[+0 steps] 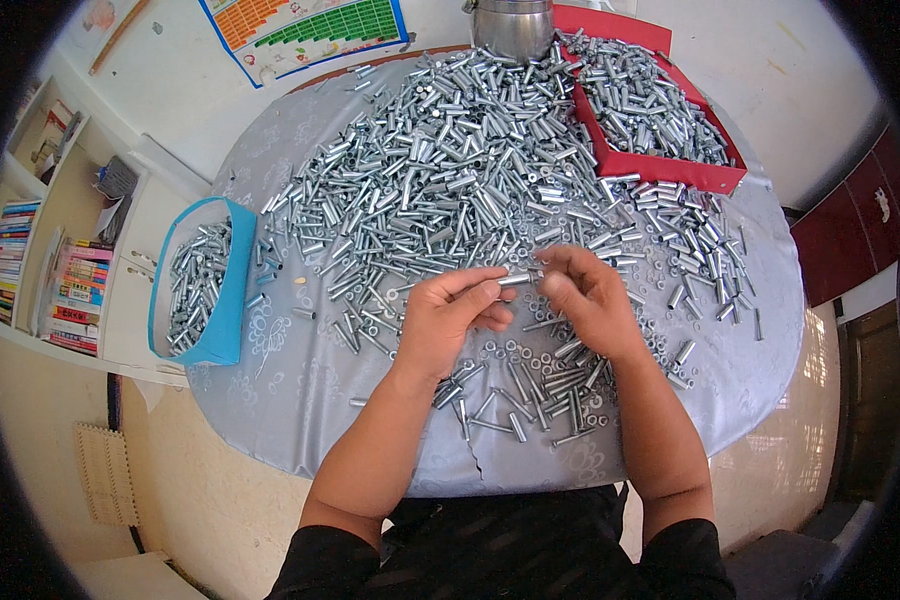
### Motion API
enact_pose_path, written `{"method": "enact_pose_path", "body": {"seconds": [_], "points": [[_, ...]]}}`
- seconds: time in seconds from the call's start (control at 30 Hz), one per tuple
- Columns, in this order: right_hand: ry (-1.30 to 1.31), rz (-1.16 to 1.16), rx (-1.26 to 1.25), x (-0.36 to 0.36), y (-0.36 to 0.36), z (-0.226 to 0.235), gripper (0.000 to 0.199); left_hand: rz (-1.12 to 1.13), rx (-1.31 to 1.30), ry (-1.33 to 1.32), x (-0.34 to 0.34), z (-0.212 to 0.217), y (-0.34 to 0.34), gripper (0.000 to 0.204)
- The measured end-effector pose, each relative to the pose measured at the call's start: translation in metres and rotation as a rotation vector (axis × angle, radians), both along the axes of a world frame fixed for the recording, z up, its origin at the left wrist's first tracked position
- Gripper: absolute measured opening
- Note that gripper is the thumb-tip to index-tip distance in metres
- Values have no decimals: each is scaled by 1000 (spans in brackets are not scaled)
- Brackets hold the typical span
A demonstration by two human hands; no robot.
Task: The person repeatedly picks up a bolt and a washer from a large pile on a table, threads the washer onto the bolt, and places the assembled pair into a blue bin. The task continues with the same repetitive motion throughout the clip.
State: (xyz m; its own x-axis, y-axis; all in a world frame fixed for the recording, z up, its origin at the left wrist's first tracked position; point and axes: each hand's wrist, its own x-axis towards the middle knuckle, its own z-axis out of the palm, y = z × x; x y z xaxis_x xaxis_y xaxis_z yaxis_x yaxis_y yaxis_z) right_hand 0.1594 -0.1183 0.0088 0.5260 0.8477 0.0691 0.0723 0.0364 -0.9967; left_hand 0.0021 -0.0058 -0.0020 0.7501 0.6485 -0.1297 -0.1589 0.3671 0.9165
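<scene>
My left hand (450, 318) and my right hand (588, 300) meet above the table's near middle. Between their fingertips they pinch one short silver metal sleeve bolt (518, 279), the left holding its shaft, the right fingers closed at its other end. A large heap of similar silver bolts and sleeves (450, 160) covers the far half of the grey round table (300, 390). Loose washers and nuts (525, 352) lie just under my hands, and a small bunch of long bolts (530, 400) lies nearer to me.
A blue box (225, 300) with metal parts stands at the table's left edge. A red tray (660, 165) full of parts sits at the far right. A steel pot (513, 25) stands at the back. Bookshelves (50, 270) line the left wall.
</scene>
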Motion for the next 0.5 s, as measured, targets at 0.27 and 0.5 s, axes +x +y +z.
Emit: {"method": "enact_pose_path", "body": {"seconds": [0.27, 0.5], "points": [[25, 31, -114, 9, -6, 2, 14, -9, -2, 5, 0, 1, 0, 25], [-41, 66, -133, 18, -7, -9, 11, -1, -11, -3, 0, 2, 0, 25]]}}
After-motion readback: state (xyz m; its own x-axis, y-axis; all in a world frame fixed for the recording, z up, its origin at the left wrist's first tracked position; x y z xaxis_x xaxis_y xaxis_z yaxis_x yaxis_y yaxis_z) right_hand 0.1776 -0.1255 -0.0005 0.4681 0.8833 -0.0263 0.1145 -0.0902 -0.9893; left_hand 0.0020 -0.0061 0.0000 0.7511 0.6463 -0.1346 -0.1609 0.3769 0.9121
